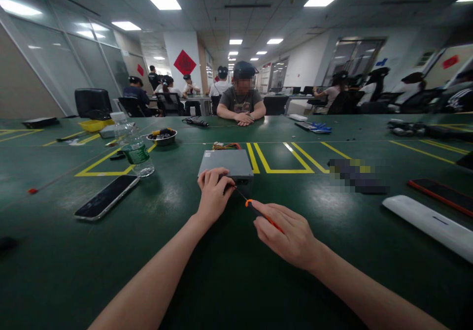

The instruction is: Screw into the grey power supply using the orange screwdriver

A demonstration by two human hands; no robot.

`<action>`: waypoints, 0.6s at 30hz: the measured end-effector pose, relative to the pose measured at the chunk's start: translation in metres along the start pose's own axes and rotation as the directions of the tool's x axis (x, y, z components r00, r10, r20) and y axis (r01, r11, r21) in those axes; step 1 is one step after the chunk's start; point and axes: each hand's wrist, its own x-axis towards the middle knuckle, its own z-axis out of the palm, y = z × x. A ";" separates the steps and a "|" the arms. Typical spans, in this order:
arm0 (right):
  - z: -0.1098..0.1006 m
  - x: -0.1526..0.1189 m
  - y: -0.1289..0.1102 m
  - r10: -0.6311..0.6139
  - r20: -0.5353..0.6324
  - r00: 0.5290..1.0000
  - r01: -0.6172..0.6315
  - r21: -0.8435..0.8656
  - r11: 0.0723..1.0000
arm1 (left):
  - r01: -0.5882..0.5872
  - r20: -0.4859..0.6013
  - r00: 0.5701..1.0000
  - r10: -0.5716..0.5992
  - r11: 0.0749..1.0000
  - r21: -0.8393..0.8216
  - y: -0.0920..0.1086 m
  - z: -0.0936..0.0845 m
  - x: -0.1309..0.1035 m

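Observation:
A grey metal box (229,161) with coloured wires (226,146) at its back lies on the green table. My left hand (215,192) rests against its front left edge, fingers bent; its thumb and a finger come together near the screwdriver tip, and what they pinch, if anything, is too small to name. In my right hand (286,231) is an orange and black screwdriver (252,207), its thin shaft pointing up and left to the box's front side. The exact contact of the tip is hidden by the fingers.
A phone (108,197) and a water bottle (136,150) stand left on the green table (177,280); behind them are a metal bowl (161,138) and yellow tray (95,125). A white case (428,224) lies right. A person (242,101) sits opposite, arms on the table.

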 end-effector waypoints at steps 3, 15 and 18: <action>-0.001 0.003 -0.001 -0.001 0.005 1.000 0.001 -0.013 1.000 | -0.041 0.008 0.999 0.040 0.999 0.033 0.000 0.000 -0.001; -0.003 0.002 -0.001 -0.025 0.013 1.000 0.025 -0.025 0.999 | -0.044 -0.004 0.999 0.044 0.998 0.045 0.001 -0.002 -0.001; -0.004 0.002 0.000 -0.025 0.009 1.000 0.025 -0.034 0.999 | -0.042 -0.017 0.999 0.043 0.999 0.027 0.000 -0.001 -0.002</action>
